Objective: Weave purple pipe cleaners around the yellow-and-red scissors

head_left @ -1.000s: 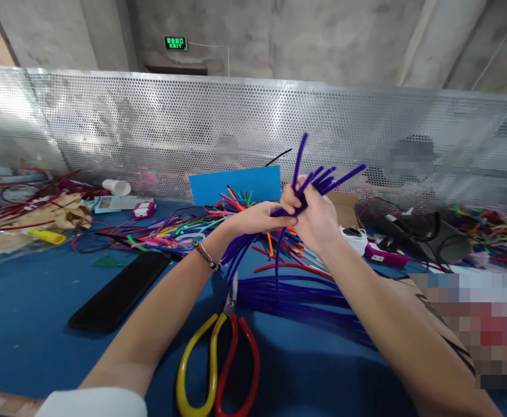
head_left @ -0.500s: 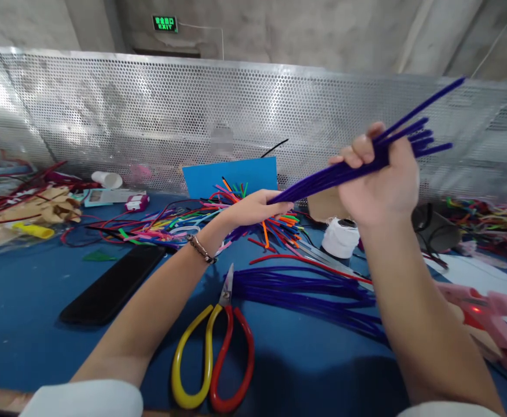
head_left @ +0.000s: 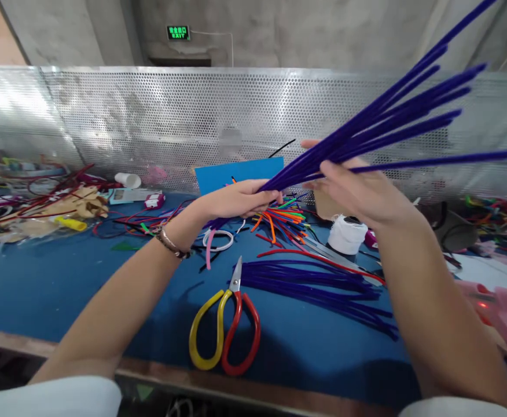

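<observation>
A bundle of dark purple pipe cleaners (head_left: 366, 124) slants up to the right in front of me, its upper ends fanned apart. My left hand (head_left: 245, 200) is closed round the lower end. Farther up the bundle, my right hand (head_left: 349, 188) has its thumb on the near side and fingers behind, in a loose grip. More purple pipe cleaners (head_left: 309, 286) lie on the blue table (head_left: 323, 353) below my hands. Scissors (head_left: 231, 313) with one yellow and one red handle lie at their left end, apart from both hands.
Behind the hands lie many coloured pipe cleaners (head_left: 286, 217) and a blue card (head_left: 240, 174). A white spool (head_left: 346, 234) stands near my right wrist; a pink glue gun (head_left: 496, 307) lies right. Clutter (head_left: 40, 214) fills the far left. A perforated metal panel (head_left: 184, 121) closes the back.
My right hand has moved left and down along the bundle and loosened its fingers. The upper ends have spread into a fan. The black flat case no longer shows.
</observation>
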{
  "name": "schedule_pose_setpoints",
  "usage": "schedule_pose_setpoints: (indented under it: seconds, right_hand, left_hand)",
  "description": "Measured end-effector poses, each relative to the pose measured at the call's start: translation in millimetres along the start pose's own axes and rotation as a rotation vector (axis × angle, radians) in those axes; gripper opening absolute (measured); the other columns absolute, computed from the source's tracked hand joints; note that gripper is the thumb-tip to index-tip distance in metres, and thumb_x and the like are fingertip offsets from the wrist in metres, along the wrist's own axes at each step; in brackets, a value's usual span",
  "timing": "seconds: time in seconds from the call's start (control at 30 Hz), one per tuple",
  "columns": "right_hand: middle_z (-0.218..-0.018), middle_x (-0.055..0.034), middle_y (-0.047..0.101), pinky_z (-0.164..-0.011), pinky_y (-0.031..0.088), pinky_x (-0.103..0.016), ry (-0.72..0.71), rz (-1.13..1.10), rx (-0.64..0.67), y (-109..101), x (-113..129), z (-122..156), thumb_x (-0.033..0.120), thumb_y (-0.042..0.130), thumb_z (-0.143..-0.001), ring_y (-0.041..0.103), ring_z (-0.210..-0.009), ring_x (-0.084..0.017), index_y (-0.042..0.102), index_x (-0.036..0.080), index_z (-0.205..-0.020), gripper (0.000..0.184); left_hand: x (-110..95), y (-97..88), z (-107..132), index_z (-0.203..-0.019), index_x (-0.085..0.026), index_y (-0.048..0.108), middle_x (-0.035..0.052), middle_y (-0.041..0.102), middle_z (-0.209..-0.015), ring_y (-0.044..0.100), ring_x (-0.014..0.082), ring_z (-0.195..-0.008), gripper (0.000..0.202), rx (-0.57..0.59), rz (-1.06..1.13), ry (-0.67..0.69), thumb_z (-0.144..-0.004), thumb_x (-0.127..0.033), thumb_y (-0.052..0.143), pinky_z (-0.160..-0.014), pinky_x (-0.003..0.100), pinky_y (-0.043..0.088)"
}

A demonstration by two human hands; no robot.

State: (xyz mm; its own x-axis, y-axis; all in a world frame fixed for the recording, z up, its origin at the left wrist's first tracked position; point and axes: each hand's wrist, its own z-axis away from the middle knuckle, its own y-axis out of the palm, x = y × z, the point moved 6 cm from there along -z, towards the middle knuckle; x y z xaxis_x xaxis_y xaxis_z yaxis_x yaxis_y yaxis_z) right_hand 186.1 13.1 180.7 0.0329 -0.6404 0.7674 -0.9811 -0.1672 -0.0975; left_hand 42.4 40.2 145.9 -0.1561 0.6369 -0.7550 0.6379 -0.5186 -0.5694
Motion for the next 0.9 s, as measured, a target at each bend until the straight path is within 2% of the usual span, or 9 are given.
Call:
schedule_pose_setpoints:
  seconds: [0.13,0.23,0.33,0.47,0.57,0.67,0.77,0.83,0.9]
  right_hand:
    - [-0.085,-0.0001,0.067,-0.079,0.05,-0.034,0.183,0.041,0.271,6.5,-19.2,13.0,0.03,0.066,-0.072,0.061,-0.084,-0.015,0.067,0.023,-0.083,0.013]
    - [-0.087,-0.0017,0.068,-0.079,0.05,-0.033,0.217,0.027,0.276,-2.6,-19.3,20.7,0.031,0.065,-0.074,0.062,-0.084,-0.016,0.067,0.021,-0.084,0.015]
    - [-0.092,-0.002,0.068,-0.085,0.047,-0.034,0.229,0.017,0.162,-18.7,-10.5,27.8,0.027,0.057,-0.08,0.061,-0.092,-0.017,0.065,0.023,-0.088,0.013]
    - [-0.081,0.0001,0.065,-0.089,0.044,-0.034,0.186,0.038,-0.147,-54.8,9.8,36.5,0.021,0.04,-0.087,0.061,-0.088,-0.013,0.062,0.026,-0.084,0.022]
    - [-0.075,-0.0014,0.059,-0.083,0.047,-0.036,0.13,0.131,-0.356,-79.1,26.4,42.9,0.024,0.046,-0.083,0.058,-0.09,-0.017,0.058,0.029,-0.073,0.017]
    - [-0.057,0.0005,0.041,-0.072,0.048,-0.036,0.019,0.174,-0.448,-88.3,43.6,48.8,0.023,0.052,-0.078,0.052,-0.065,-0.016,0.055,0.028,-0.065,0.014]
    - [-0.051,0.0057,0.02,-0.047,0.038,-0.03,0.025,0.206,-0.438,-86.3,50.3,55.7,0.026,0.054,-0.076,0.024,-0.042,-0.011,0.051,0.028,-0.063,0.014]
    - [-0.051,0.0058,0.018,-0.038,0.022,-0.027,0.093,0.279,-0.366,-78.8,47.8,60.3,0.031,0.059,-0.072,0.017,-0.042,-0.011,0.05,0.029,-0.066,0.011]
    - [-0.05,0.0054,0.024,-0.038,0.014,-0.026,0.17,0.405,-0.29,-66.3,40.6,65.7,0.035,0.064,-0.066,0.018,-0.042,-0.011,0.052,0.029,-0.07,0.014]
  left_hand:
    - [4.3,-4.1,31.2,-0.077,-0.016,0.048,-0.0056,0.032,-0.052,0.027,0.0049,-0.041,0.015,-0.04,-0.039,-0.089,-0.086,-0.027,0.045,-0.036,0.013,0.022]
    - [15.4,-4.7,53.7,-0.076,-0.015,0.05,-0.006,0.031,-0.05,0.027,0.005,-0.039,0.015,-0.066,0.014,-0.205,-0.084,-0.027,0.047,-0.034,0.013,0.021]
    - [31.0,-4.3,73.2,-0.075,-0.015,0.049,-0.0073,0.027,-0.048,0.024,0.0042,-0.038,0.013,-0.114,0.221,-0.373,-0.083,-0.025,0.048,-0.032,0.012,0.019]
    - [52.5,-6.5,96.0,-0.075,-0.015,0.05,-0.0073,0.027,-0.047,0.019,0.0017,-0.033,0.015,-0.288,0.526,-0.598,-0.087,-0.02,0.042,-0.03,0.011,0.017]
    - [64.1,-8.1,105.3,-0.076,-0.013,0.051,-0.005,0.035,-0.049,0.022,0.0001,-0.031,0.016,-0.373,0.617,-0.687,-0.085,-0.009,0.039,-0.03,0.01,0.018]
    - [68.7,-19.4,105.8,-0.072,-0.012,0.05,-0.0049,0.036,-0.046,0.027,0.0011,-0.029,0.017,-0.434,0.609,-0.693,-0.081,-0.002,0.04,-0.029,0.01,0.02]
    - [60.2,-44.6,100.3,-0.074,-0.013,0.049,-0.006,0.036,-0.045,0.029,0.0013,-0.028,0.02,-0.54,0.612,-0.604,-0.083,0.0,0.036,-0.028,0.01,0.02]
    - [47.4,-60.8,94.5,-0.076,-0.013,0.048,-0.0059,0.039,-0.047,0.03,0.0006,-0.028,0.023,-0.607,0.634,-0.503,-0.086,-0.002,0.03,-0.028,0.009,0.021]
    - [33.2,-69.0,86.5,-0.08,-0.012,0.048,-0.0042,0.047,-0.053,0.032,-0.0004,-0.029,0.026,-0.66,0.688,-0.371,-0.087,0.0,0.027,-0.029,0.009,0.022]
